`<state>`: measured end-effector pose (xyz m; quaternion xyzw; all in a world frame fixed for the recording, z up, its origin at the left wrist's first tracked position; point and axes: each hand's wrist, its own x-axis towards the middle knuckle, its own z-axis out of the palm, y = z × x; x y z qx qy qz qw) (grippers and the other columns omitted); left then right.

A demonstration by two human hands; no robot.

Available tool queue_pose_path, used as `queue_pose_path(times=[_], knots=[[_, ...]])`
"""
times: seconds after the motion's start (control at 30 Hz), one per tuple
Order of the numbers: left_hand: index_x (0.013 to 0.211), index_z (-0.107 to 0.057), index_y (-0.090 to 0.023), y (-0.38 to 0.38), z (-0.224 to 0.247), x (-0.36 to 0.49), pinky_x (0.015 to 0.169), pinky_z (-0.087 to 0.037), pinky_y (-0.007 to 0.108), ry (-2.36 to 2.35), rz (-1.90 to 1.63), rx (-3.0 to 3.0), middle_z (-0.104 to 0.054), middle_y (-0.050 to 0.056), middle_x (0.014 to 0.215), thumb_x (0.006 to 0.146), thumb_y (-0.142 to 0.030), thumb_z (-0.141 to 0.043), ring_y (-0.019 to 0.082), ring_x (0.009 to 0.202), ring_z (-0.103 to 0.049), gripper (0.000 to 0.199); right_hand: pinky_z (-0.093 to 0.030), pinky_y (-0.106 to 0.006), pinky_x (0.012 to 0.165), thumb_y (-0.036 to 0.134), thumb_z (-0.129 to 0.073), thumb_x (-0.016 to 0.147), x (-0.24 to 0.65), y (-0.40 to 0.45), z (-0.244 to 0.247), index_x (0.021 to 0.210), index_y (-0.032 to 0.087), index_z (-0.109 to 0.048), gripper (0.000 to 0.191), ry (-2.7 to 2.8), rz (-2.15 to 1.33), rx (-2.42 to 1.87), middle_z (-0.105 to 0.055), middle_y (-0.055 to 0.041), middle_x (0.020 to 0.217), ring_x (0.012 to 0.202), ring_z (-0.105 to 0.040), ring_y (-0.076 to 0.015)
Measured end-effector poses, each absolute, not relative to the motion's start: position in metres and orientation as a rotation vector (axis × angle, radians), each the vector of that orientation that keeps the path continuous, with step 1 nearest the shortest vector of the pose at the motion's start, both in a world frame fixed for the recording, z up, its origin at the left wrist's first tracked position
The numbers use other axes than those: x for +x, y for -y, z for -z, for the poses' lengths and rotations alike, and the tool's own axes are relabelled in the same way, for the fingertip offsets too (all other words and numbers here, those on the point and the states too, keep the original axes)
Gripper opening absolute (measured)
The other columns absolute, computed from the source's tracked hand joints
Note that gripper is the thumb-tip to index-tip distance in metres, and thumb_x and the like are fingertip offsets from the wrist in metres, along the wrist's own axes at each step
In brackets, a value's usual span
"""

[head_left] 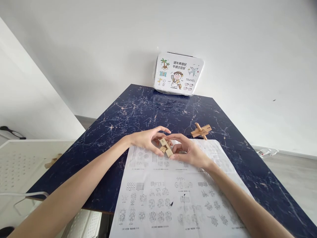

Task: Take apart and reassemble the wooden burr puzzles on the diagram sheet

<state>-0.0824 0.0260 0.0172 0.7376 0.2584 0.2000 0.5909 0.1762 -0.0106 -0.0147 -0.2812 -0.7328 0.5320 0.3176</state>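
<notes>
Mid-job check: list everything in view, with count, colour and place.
Table: one, veined dark blue, centre
Wall: one, white, behind table
Case: one, white with cartoons, against wall
Printed sheet: one, white, on the table's near part
Wooden cluster: one, pale, over the sheet; piece count unclear
Crossed wooden assembly: one, brown, at the sheet's far edge
Perforated surface: at least one, white, left
Wooden piece: at least one, tan, left of table
Cable: one, white, lower left
Unclear items: two, black, left edge
Plug-like item: at least one, white, right of table
Left hand: one, bare, at cluster
Right hand: one, bare, at cluster
</notes>
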Motion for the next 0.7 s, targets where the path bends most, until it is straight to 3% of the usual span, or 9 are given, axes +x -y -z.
queue_pose_path(times=[0.13,0.3,0.47,0.6,0.7], knots=[[0.131,-0.062,-0.036,-0.024,-0.020,-0.080,0.090,-0.063,0.044,-0.574,-0.479,1.828,-0.079,0.005,0.118,0.064,-0.028,-0.097,0.030,0.111,-0.076,0.076,-0.062,-0.033,0.061,0.037,-0.085,0.085,0.176,0.011,0.014,0.137,0.032,-0.058,0.059,1.932,-1.474,-0.712,-0.061,-0.0097,0.150,0.070,-0.070,-0.0125],[0.137,-0.058,-0.036,-0.023,-0.022,-0.079,0.091,-0.063,0.044,-0.566,-0.408,1.877,-0.077,0.005,0.126,0.070,-0.024,-0.093,0.029,0.115,-0.075,0.076,-0.062,-0.033,0.063,0.032,-0.085,0.086,0.176,0.012,0.013,0.139,0.033,-0.058,0.060,1.927,-1.530,-0.690,-0.056,-0.0096,0.156,0.073,-0.072,-0.0121],[0.139,-0.057,-0.035,-0.023,-0.020,-0.078,0.095,-0.061,0.048,-0.585,-0.391,1.895,-0.077,0.005,0.124,0.069,-0.026,-0.093,0.031,0.117,-0.074,0.079,-0.062,-0.032,0.058,0.032,-0.081,0.089,0.178,0.011,0.012,0.146,0.036,-0.056,0.063,1.937,-1.611,-0.665,-0.061,-0.0095,0.149,0.070,-0.072,-0.0127],[0.138,-0.057,-0.034,-0.024,-0.015,-0.077,0.098,-0.058,0.049,-0.636,-0.398,1.926,-0.073,0.006,0.129,0.070,-0.029,-0.092,0.032,0.120,-0.071,0.077,-0.064,-0.033,0.063,0.028,-0.079,0.090,0.179,0.011,0.011,0.147,0.037,-0.057,0.062,1.934,-1.582,-0.640,-0.050,-0.0091,0.160,0.070,-0.066,-0.0096],[0.138,-0.058,-0.034,-0.025,-0.011,-0.076,0.100,-0.057,0.049,-0.638,-0.428,1.934,-0.072,0.006,0.131,0.071,-0.030,-0.092,0.032,0.121,-0.069,0.076,-0.059,-0.030,0.057,0.027,-0.075,0.091,0.179,0.012,0.009,0.147,0.036,-0.057,0.059,1.964,-1.533,-0.660,-0.058,-0.0086,0.148,0.070,-0.061,-0.0105]])
